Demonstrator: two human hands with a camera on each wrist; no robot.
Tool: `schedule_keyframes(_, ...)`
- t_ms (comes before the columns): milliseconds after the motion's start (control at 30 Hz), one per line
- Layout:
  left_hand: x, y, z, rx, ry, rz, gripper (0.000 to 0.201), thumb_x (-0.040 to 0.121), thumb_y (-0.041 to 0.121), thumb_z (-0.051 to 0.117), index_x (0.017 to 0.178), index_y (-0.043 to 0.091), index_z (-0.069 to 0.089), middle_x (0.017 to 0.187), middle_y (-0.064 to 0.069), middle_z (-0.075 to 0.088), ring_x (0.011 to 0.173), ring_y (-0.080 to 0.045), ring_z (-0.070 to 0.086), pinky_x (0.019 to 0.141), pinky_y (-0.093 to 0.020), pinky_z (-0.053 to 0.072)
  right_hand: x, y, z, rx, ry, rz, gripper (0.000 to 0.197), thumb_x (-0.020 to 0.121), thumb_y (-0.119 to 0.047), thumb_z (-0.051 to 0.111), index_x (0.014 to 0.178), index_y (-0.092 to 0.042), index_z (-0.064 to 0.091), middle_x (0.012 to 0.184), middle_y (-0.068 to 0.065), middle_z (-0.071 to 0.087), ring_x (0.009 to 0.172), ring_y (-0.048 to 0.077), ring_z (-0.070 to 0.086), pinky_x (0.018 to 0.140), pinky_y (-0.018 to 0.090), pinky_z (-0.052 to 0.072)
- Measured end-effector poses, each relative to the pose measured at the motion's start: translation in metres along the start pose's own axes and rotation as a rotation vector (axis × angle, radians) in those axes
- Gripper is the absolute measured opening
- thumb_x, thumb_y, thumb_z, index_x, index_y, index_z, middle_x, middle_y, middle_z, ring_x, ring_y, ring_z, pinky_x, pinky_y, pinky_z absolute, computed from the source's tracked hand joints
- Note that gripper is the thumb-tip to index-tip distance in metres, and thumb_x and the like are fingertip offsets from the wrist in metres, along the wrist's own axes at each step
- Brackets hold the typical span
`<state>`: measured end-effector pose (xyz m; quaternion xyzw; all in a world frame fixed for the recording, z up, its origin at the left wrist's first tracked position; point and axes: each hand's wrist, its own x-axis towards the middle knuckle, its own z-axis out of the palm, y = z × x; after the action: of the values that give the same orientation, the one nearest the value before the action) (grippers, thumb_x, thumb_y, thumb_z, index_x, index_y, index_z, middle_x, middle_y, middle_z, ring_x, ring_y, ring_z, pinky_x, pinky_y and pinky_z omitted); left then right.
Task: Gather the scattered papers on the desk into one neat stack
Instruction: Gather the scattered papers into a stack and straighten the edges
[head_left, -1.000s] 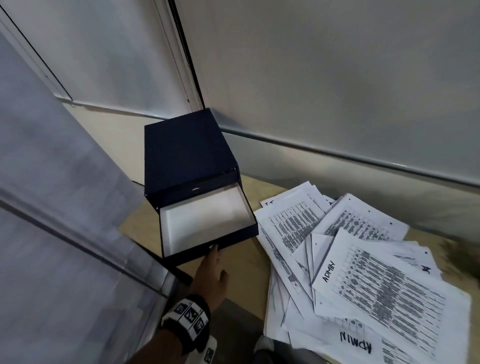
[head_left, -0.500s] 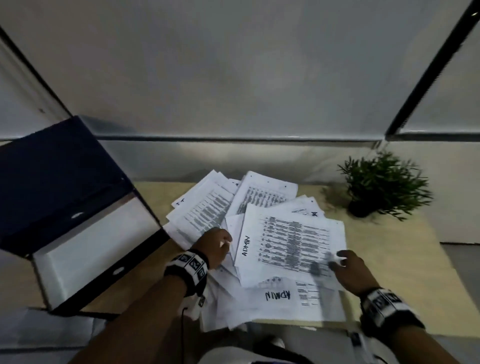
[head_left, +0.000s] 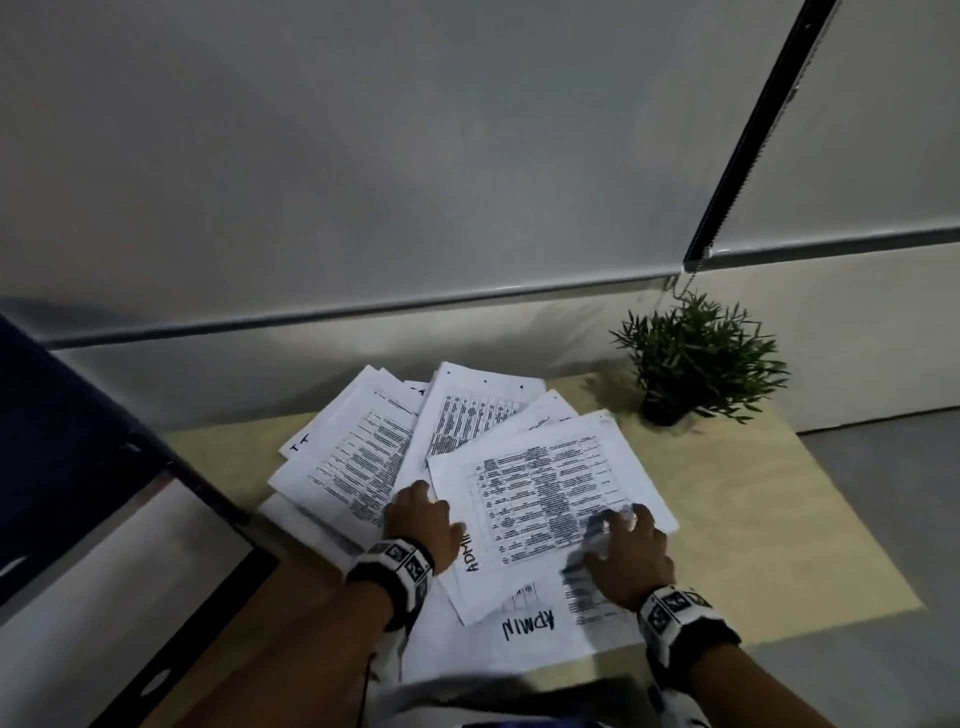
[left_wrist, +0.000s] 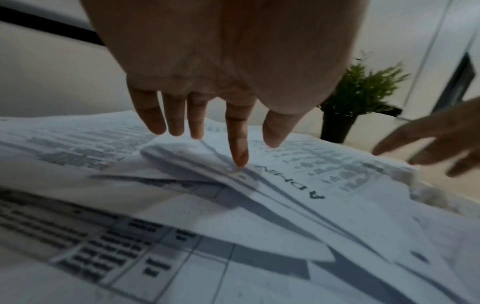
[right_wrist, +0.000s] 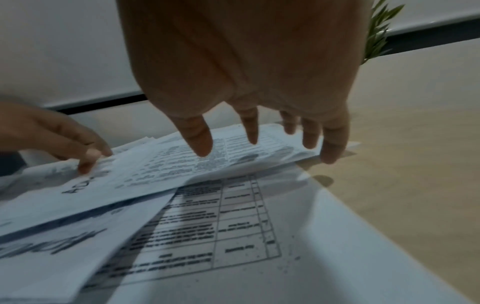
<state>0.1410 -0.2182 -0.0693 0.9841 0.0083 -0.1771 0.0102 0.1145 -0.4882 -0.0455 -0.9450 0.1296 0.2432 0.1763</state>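
Several printed white sheets (head_left: 363, 457) lie fanned and overlapping on a light wooden desk (head_left: 753, 519). The top sheet (head_left: 545, 493), marked ADMIN, lies askew over the others. My left hand (head_left: 415, 501) rests at that sheet's left edge with fingers straight; in the left wrist view the left hand (left_wrist: 221, 144) has its index fingertip (left_wrist: 240, 162) touching the paper edges. My right hand (head_left: 623, 522) is spread over the sheet's near right corner. In the right wrist view the right hand (right_wrist: 259, 144) hovers with fingers splayed just above the top sheet (right_wrist: 161, 170).
A dark blue box (head_left: 78, 467) with its lid up and a white inside stands at the desk's left. A small green potted plant (head_left: 691, 364) stands at the back right. Bare desk lies right of the papers. A grey wall panel runs behind.
My left hand left the box's front edge and came onto the papers. The right hand came into view and moved onto the ADMIN sheet, which has turned slightly.
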Motion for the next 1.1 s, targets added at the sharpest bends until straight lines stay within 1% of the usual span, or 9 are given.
schedule_keyframes(100, 0.02, -0.012, -0.008, -0.155, 0.093, -0.037, 0.047, 0.086, 0.047, 0.053, 0.123, 0.018, 0.056, 0.154, -0.008, 0.025, 0.138, -0.031, 0.031, 0.108, -0.046, 0.035, 0.001, -0.006, 0.008, 0.082, -0.028, 0.08, 0.058, 0.082, -0.044, 0.06, 0.135, -0.028, 0.046, 0.139, 0.015, 0.036, 0.128, 0.041, 0.038, 0.104, 0.046, 0.04)
schedule_keyframes(233, 0.052, -0.017, -0.015, -0.338, -0.131, -0.099, 0.083, 0.085, 0.06, 0.047, 0.151, 0.024, 0.013, 0.16, -0.001, 0.018, 0.144, -0.028, 0.026, 0.113, -0.051, 0.029, 0.009, -0.011, 0.007, 0.018, -0.068, 0.021, 0.05, 0.08, -0.05, 0.057, 0.128, -0.038, 0.053, 0.144, 0.007, 0.034, 0.132, 0.034, 0.038, 0.104, 0.043, 0.04)
schedule_keyframes(367, 0.06, -0.003, -0.016, -0.247, -0.157, -0.119, 0.074, 0.082, 0.07, 0.038, 0.141, 0.026, 0.036, 0.143, -0.005, 0.046, 0.129, -0.032, 0.046, 0.106, -0.053, 0.035, 0.015, -0.01, 0.008, -0.014, -0.059, -0.031, 0.05, 0.083, -0.044, 0.054, 0.128, -0.022, 0.051, 0.139, 0.007, 0.039, 0.124, 0.031, 0.048, 0.097, 0.041, 0.046)
schedule_keyframes(433, 0.058, 0.001, -0.015, -0.224, -0.077, -0.152, 0.071, 0.08, 0.068, 0.045, 0.134, 0.023, 0.044, 0.139, -0.008, 0.044, 0.128, -0.032, 0.043, 0.103, -0.051, 0.039, 0.02, -0.008, 0.008, -0.03, -0.055, -0.059, 0.05, 0.082, -0.044, 0.054, 0.125, -0.019, 0.05, 0.133, 0.005, 0.041, 0.121, 0.028, 0.051, 0.094, 0.041, 0.047)
schedule_keyframes(567, 0.047, 0.015, -0.002, -0.271, -0.128, -0.127, 0.082, 0.078, 0.062, 0.057, 0.143, 0.02, 0.03, 0.155, -0.008, 0.021, 0.141, -0.032, 0.023, 0.112, -0.051, 0.028, 0.03, -0.001, 0.017, -0.105, -0.05, -0.139, 0.068, 0.07, -0.057, 0.041, 0.13, -0.024, 0.049, 0.138, 0.003, 0.04, 0.125, 0.027, 0.044, 0.096, 0.041, 0.046)
schedule_keyframes(667, 0.041, 0.028, 0.002, -0.403, -0.045, -0.087, 0.084, 0.077, 0.051, 0.066, 0.145, 0.018, 0.027, 0.153, -0.007, 0.028, 0.139, -0.03, 0.029, 0.114, -0.047, 0.029, 0.035, 0.002, 0.023, -0.147, -0.056, -0.165, 0.084, 0.06, -0.063, 0.029, 0.135, -0.029, 0.044, 0.151, 0.006, 0.03, 0.133, 0.031, 0.036, 0.099, 0.045, 0.044)
schedule_keyframes(767, 0.044, 0.032, 0.0, -0.666, 0.002, -0.206, 0.094, 0.071, 0.041, 0.077, 0.145, 0.017, 0.024, 0.145, -0.012, 0.035, 0.131, -0.033, 0.041, 0.107, -0.046, 0.041, 0.031, 0.003, 0.021, -0.121, -0.085, -0.161, 0.07, 0.074, -0.06, 0.046, 0.138, -0.034, 0.04, 0.163, 0.002, 0.014, 0.145, 0.033, 0.021, 0.106, 0.049, 0.038)
schedule_keyframes(967, 0.048, 0.027, -0.008, -0.776, -0.261, -0.26, 0.069, 0.068, 0.028, 0.077, 0.128, 0.013, 0.046, 0.116, -0.007, 0.063, 0.099, -0.028, 0.063, 0.087, -0.038, 0.056, 0.027, 0.008, 0.021, -0.017, -0.103, -0.175, 0.064, 0.082, -0.056, 0.056, 0.14, -0.034, 0.038, 0.165, -0.003, 0.011, 0.15, 0.03, 0.012, 0.112, 0.05, 0.034)
schedule_keyframes(1100, 0.04, 0.033, -0.016, -0.761, -0.248, -0.026, 0.044, 0.084, 0.032, 0.063, 0.126, 0.029, 0.051, 0.116, -0.001, 0.066, 0.101, -0.027, 0.064, 0.09, -0.041, 0.055, 0.025, 0.007, 0.014, 0.297, -0.001, -0.15, 0.077, 0.084, -0.042, 0.069, 0.146, -0.019, 0.029, 0.152, 0.014, 0.037, 0.13, 0.033, 0.047, 0.104, 0.045, 0.045)
